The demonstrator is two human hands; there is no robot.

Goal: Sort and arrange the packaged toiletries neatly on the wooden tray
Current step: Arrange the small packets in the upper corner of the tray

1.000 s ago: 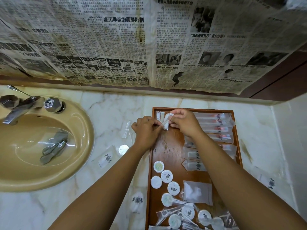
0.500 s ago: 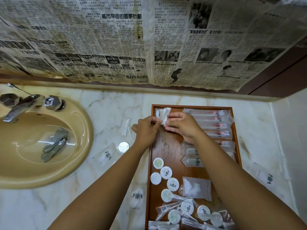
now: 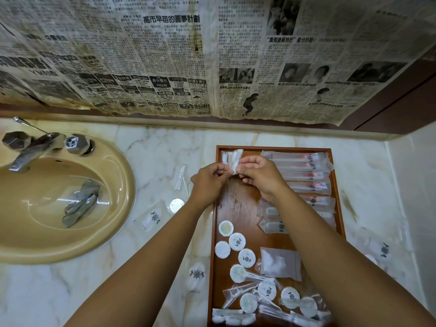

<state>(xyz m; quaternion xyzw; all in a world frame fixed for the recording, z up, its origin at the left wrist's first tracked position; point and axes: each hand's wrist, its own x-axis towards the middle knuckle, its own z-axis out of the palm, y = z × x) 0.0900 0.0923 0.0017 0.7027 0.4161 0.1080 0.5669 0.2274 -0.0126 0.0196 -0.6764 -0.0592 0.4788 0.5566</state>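
A wooden tray [image 3: 338, 208] lies on the marble counter. Both hands meet over its far left corner. My left hand [image 3: 207, 182] and my right hand [image 3: 257, 172] pinch a small clear packet of cotton swabs [image 3: 233, 162] between them, above the tray's far left corner. Several long toothbrush packets [image 3: 304, 166] lie stacked along the tray's far right. Round white soap packets [image 3: 237, 241] sit in a line at the near left. A flat pouch with cotton [image 3: 280, 263] lies at the middle, and more clear packets crowd the near end.
A beige sink [image 3: 66, 201] with a metal tap [image 3: 30, 149] fills the left. Loose packets lie on the counter: a sachet [image 3: 153, 218], a round foil piece [image 3: 177, 205], a swab packet [image 3: 180, 178] and another sachet [image 3: 197, 274]. Newspaper covers the wall behind.
Both hands stay at the tray's far left corner with the swab packet; the packet has shifted a little between the fingers. The view has tilted slightly.
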